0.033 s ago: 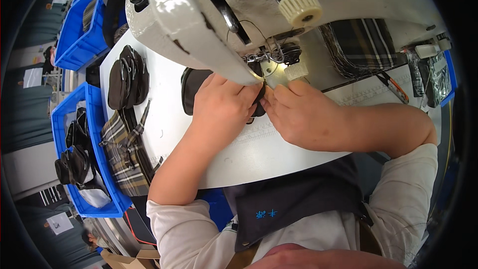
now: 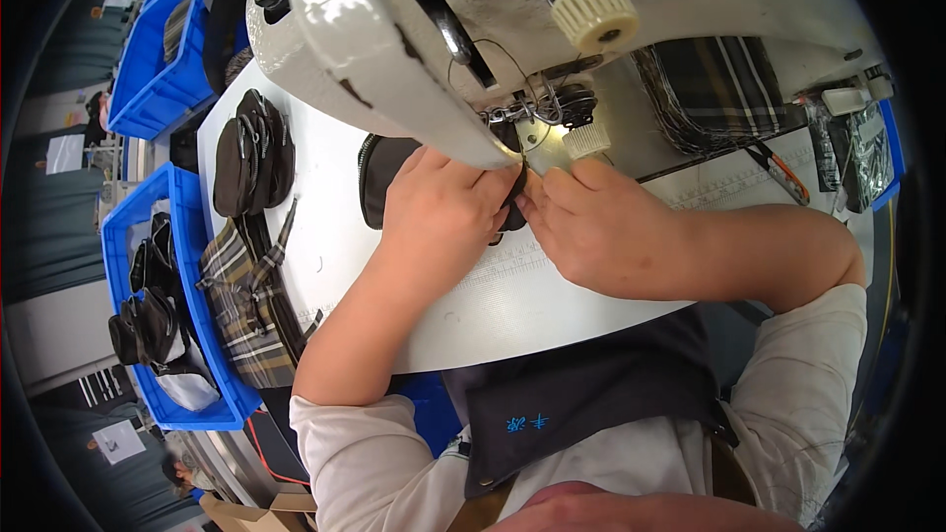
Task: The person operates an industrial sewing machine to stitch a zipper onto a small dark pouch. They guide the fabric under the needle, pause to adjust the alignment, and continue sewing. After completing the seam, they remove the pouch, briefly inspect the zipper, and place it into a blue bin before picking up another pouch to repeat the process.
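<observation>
A dark fabric pouch (image 2: pixel 379 172) with a zipper along its left edge lies on the white table, partly under the head of a sewing machine (image 2: pixel 355 49). My left hand (image 2: pixel 441 205) rests on the pouch with its fingers bent, gripping the cloth close to the needle area. Just right of it, my right hand (image 2: pixel 596 227) pinches the pouch's right edge, its fingertips almost touching those of the left. Both hands and the machine arm hide much of the pouch and the stitching spot. A small lamp lights the metal plate (image 2: pixel 540 143) beside the fingers.
Several dark zippered pouches (image 2: pixel 253 153) are stacked at the left, above a plaid fabric piece (image 2: pixel 241 320). Blue bins (image 2: pixel 222 374) line the table's left side. Plaid panels (image 2: pixel 729 89) lie at right, near an orange-handled tool (image 2: pixel 785 179). Ruler markings run along the table.
</observation>
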{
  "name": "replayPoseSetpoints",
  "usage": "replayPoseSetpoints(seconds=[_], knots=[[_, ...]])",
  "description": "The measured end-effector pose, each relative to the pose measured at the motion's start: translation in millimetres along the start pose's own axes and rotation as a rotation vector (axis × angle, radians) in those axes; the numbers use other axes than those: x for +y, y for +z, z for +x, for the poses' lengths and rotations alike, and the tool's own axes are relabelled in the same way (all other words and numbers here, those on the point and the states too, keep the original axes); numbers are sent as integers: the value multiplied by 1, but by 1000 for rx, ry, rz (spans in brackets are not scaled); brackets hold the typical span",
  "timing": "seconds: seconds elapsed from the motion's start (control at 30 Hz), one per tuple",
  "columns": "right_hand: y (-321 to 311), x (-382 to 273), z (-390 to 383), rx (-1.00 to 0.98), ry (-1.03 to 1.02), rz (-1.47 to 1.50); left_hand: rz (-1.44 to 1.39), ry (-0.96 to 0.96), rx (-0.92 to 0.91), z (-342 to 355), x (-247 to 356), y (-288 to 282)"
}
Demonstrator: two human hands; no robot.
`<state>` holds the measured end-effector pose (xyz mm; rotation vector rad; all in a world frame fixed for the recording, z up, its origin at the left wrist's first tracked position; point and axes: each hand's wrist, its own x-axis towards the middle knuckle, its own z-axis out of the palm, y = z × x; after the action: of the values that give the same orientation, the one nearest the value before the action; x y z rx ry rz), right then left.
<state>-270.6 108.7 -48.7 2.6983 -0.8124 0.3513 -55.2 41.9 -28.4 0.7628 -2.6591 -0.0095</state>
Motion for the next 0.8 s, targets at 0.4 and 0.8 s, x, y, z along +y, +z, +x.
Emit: replayPoseSetpoints(seconds=[0.4,0.8], knots=[[-4,-3,-3,16,16,51,23,-19,-23,2,13,-4],[-1,2,1,38,70,35,15,-110,-75,0,10,-1]])
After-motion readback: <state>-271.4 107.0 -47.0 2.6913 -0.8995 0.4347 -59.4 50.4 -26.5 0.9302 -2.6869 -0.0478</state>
